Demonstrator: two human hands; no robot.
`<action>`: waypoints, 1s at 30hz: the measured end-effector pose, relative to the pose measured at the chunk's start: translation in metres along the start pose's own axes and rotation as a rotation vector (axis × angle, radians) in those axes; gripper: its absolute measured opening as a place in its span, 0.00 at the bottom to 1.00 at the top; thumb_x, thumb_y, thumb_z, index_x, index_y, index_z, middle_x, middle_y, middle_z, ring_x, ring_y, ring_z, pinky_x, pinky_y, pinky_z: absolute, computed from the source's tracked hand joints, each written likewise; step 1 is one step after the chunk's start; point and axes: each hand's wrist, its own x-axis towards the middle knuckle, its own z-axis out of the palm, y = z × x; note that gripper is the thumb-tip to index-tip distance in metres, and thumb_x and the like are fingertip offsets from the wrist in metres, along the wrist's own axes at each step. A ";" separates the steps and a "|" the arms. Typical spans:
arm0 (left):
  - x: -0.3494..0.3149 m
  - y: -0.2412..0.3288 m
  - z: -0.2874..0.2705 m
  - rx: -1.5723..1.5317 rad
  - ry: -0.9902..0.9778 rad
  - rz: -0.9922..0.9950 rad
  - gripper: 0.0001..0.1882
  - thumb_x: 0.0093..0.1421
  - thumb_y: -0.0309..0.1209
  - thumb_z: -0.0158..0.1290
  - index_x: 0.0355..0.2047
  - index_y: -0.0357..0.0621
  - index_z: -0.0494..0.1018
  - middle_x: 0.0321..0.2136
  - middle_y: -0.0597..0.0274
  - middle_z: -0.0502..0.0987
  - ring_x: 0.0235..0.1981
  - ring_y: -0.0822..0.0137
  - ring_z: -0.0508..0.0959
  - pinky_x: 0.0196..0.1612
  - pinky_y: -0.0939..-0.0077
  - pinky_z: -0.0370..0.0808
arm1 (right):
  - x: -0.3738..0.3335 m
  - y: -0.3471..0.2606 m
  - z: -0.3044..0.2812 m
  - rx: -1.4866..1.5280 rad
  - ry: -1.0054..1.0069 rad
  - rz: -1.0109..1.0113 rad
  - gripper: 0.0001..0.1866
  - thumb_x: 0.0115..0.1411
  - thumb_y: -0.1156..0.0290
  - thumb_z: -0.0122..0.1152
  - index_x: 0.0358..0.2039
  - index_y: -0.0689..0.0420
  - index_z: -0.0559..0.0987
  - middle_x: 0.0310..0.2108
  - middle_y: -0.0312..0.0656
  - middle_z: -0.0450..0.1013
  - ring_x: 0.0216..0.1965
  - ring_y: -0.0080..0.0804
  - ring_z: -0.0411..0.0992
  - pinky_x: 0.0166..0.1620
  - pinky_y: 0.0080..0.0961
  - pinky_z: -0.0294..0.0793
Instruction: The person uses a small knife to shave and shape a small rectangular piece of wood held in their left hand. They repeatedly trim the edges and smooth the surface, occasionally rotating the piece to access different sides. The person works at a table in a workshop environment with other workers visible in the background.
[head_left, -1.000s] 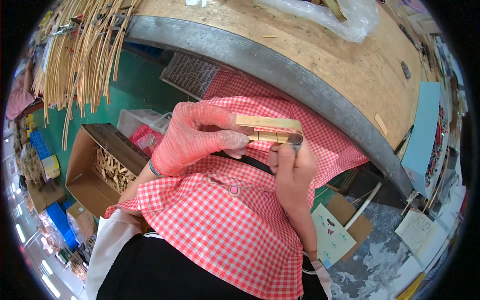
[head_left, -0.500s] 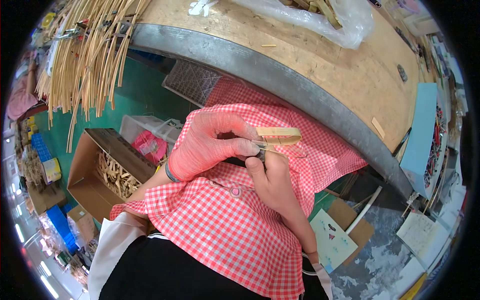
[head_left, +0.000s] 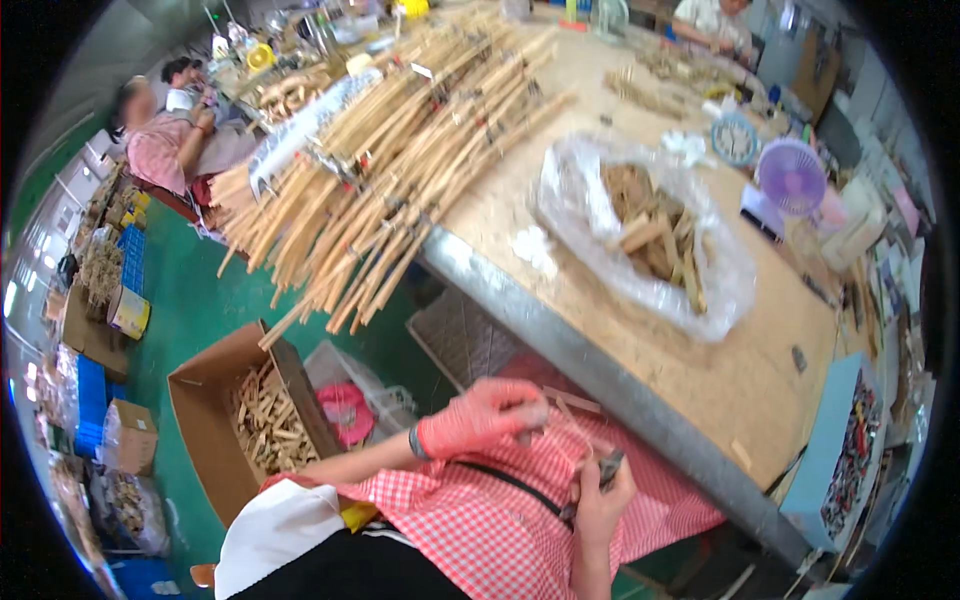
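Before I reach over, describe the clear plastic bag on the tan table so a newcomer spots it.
Find the large tan table with the grey edge. Right of its heaped long, straw-coloured sticks lies a crumpled clear plastic bag. It's see-through and open, with short brown strips inside; the neighbouring sticks are far longer.

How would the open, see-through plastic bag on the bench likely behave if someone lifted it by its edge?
The plastic bag would probably sag and fold rather than hold its shape, since its thin film looks crumpled. The wood-coloured pieces inside would likely slide together, being loosely heaped. Some might spill, as the bag's mouth gapes wide.
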 end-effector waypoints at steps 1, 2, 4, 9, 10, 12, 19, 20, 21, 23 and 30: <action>-0.004 -0.006 -0.003 0.040 -0.034 -0.030 0.12 0.63 0.36 0.52 0.32 0.37 0.74 0.25 0.69 0.74 0.27 0.79 0.74 0.33 0.83 0.73 | 0.001 -0.005 0.001 0.042 -0.023 0.048 0.03 0.58 0.78 0.58 0.32 0.63 0.75 0.17 0.32 0.67 0.17 0.16 0.64 0.21 0.16 0.62; -0.006 -0.009 -0.006 0.008 -0.074 -0.040 0.13 0.63 0.36 0.52 0.33 0.37 0.74 0.26 0.68 0.75 0.27 0.79 0.74 0.33 0.83 0.73 | 0.000 -0.003 -0.001 0.042 -0.070 0.040 0.02 0.59 0.79 0.57 0.32 0.63 0.74 0.17 0.33 0.67 0.16 0.17 0.64 0.19 0.16 0.62; -0.007 -0.012 -0.010 -0.025 -0.114 -0.075 0.14 0.63 0.38 0.52 0.32 0.37 0.74 0.26 0.68 0.75 0.27 0.79 0.74 0.32 0.82 0.74 | 0.001 -0.001 -0.007 0.037 -0.163 0.049 0.02 0.60 0.79 0.54 0.30 0.62 0.72 0.16 0.35 0.67 0.14 0.18 0.62 0.16 0.16 0.61; -0.009 -0.019 -0.038 0.028 -0.046 -0.066 0.13 0.62 0.37 0.53 0.30 0.38 0.76 0.25 0.65 0.77 0.26 0.77 0.76 0.30 0.81 0.75 | 0.003 -0.002 0.002 0.066 -0.088 0.057 0.04 0.58 0.79 0.57 0.27 0.61 0.72 0.15 0.34 0.66 0.14 0.17 0.62 0.17 0.15 0.60; -0.010 -0.036 -0.053 -0.086 0.005 -0.034 0.13 0.62 0.37 0.53 0.30 0.38 0.76 0.26 0.64 0.78 0.25 0.75 0.77 0.30 0.80 0.76 | 0.006 0.011 -0.004 -0.014 -0.065 0.012 0.05 0.58 0.79 0.58 0.27 0.61 0.72 0.16 0.33 0.67 0.14 0.17 0.62 0.17 0.15 0.60; -0.019 -0.064 -0.093 -0.067 0.035 -0.105 0.14 0.61 0.38 0.53 0.31 0.38 0.76 0.26 0.63 0.79 0.25 0.74 0.78 0.29 0.79 0.77 | 0.010 0.026 -0.017 -0.126 -0.051 -0.056 0.04 0.58 0.79 0.59 0.27 0.60 0.72 0.17 0.32 0.66 0.15 0.17 0.61 0.18 0.15 0.59; -0.162 -0.215 -0.248 0.197 0.568 -0.679 0.20 0.55 0.44 0.57 0.38 0.39 0.76 0.30 0.58 0.80 0.29 0.64 0.80 0.34 0.66 0.79 | -0.001 0.017 0.014 -0.159 -0.146 0.048 0.05 0.60 0.77 0.58 0.28 0.61 0.72 0.17 0.31 0.64 0.16 0.15 0.60 0.19 0.15 0.56; -0.180 -0.215 -0.258 0.682 0.570 -0.684 0.27 0.53 0.53 0.56 0.36 0.39 0.77 0.31 0.49 0.80 0.32 0.55 0.81 0.39 0.63 0.77 | -0.002 0.017 0.016 -0.204 -0.148 0.061 0.05 0.60 0.77 0.58 0.28 0.61 0.72 0.17 0.31 0.64 0.16 0.15 0.60 0.19 0.15 0.55; -0.182 -0.187 -0.250 1.006 0.487 -0.667 0.25 0.54 0.52 0.53 0.33 0.40 0.78 0.32 0.43 0.79 0.34 0.48 0.79 0.40 0.62 0.76 | -0.003 0.017 0.019 -0.232 -0.146 0.040 0.05 0.61 0.77 0.57 0.29 0.61 0.72 0.16 0.31 0.63 0.16 0.15 0.59 0.19 0.15 0.54; -0.193 -0.226 -0.269 1.306 0.308 -0.673 0.16 0.52 0.41 0.53 0.30 0.41 0.79 0.33 0.45 0.79 0.36 0.48 0.79 0.39 0.59 0.76 | 0.000 0.019 0.024 -0.270 -0.196 -0.002 0.04 0.62 0.76 0.56 0.29 0.60 0.73 0.15 0.30 0.62 0.14 0.14 0.57 0.17 0.14 0.53; -0.150 -0.272 -0.282 1.506 -0.093 -0.845 0.13 0.47 0.28 0.55 0.34 0.41 0.81 0.37 0.50 0.81 0.42 0.55 0.80 0.41 0.59 0.78 | 0.002 0.027 0.016 -0.343 -0.186 -0.010 0.04 0.59 0.77 0.60 0.29 0.61 0.73 0.19 0.29 0.65 0.18 0.13 0.59 0.21 0.13 0.57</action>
